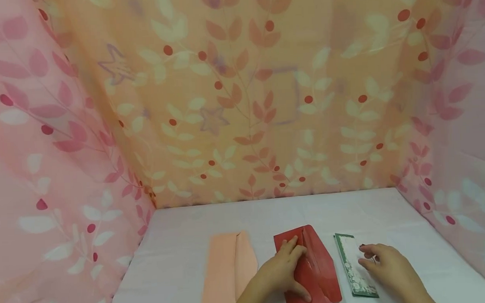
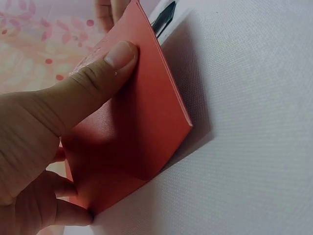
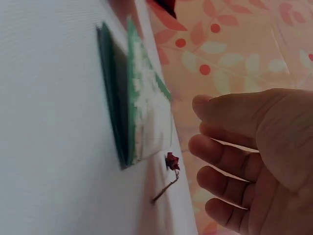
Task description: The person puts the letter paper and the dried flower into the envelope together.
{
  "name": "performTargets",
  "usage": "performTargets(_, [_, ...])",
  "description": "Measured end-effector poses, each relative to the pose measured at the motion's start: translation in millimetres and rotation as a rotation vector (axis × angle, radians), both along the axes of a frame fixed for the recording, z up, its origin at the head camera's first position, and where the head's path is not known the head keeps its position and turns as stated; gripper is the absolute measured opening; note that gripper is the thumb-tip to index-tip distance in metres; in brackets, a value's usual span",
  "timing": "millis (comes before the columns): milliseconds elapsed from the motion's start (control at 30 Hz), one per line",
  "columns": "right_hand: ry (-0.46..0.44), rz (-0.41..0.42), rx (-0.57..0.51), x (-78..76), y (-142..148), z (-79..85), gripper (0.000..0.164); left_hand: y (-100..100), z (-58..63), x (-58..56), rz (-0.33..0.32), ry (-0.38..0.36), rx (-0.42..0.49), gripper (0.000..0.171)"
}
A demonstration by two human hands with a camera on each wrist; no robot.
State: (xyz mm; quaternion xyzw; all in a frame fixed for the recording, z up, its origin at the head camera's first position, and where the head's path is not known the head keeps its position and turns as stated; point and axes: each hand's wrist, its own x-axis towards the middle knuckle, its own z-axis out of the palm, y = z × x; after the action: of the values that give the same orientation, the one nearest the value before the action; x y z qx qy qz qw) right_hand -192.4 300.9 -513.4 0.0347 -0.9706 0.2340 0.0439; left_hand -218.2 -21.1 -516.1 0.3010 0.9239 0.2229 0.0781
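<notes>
My left hand (image 1: 282, 268) holds a red envelope (image 1: 316, 260), its flap toward the right. In the left wrist view the thumb (image 2: 98, 78) lies across the envelope's red face while other fingers sit at its edge, and one long side is raised off the cloth. To its right is a folded green-and-white floral card (image 1: 355, 268), slightly ajar in the right wrist view. Beside the card is a small dried red rose (image 3: 172, 161) with a thin stem. My right hand (image 1: 388, 264) hovers near card and rose, fingers loosely bent, apart from both in the right wrist view.
A peach envelope (image 1: 220, 272) lies left of the red one, its flap also toward the right. White cloth (image 1: 181, 243) covers the table. Patterned curtains (image 1: 245, 102) enclose the back and both sides.
</notes>
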Motion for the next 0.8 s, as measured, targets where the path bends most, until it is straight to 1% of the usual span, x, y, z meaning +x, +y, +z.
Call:
performTargets(67, [-0.044,-0.004,-0.004,1.5,4,-5.5,0.043,3,-1.4,1.4,-0.009,0.004,-0.011,0.097])
performTargets(167, [-0.098,-0.018,-0.052,0.8,7,-11.6,0.046,4,-4.0,1.6,-0.002,0.007,-0.019,0.098])
performTargets(267, [-0.142,-0.046,-0.101,-2.0,7,-15.5,0.050,3,-5.2,0.0,0.004,0.002,-0.022,0.098])
performTargets(300, [-0.154,-0.060,-0.100,-2.9,8,-17.1,0.052,2,-4.9,-0.7,0.002,0.001,-0.021,0.098])
performTargets(367, [-0.188,-0.086,-0.100,-4.8,8,-21.6,0.060,1,-4.6,-1.5,0.004,-0.005,-0.019,0.097])
performTargets(467, [-0.237,-0.128,-0.085,-7.1,7,-28.3,0.075,1,-3.2,-2.2,0.009,-0.014,-0.017,0.098])
performTargets(533, [-0.261,-0.152,-0.072,-8.1,5,-29.5,0.084,1,-2.0,-2.0,0.011,-0.020,-0.015,0.098])
performTargets(567, [-0.268,-0.164,-0.065,-8.0,3,-29.7,0.086,1,-1.2,-1.8,0.012,-0.022,-0.015,0.098])
performTargets(700, [-0.284,-0.195,-0.011,-6.8,-3,-26.8,0.089,3,-0.9,-0.9,0.012,-0.025,-0.017,0.099])
performTargets(800, [-0.267,-0.188,0.039,-5.8,-8,-24.9,0.086,2,-2.2,-1.4,0.011,-0.023,-0.016,0.099])
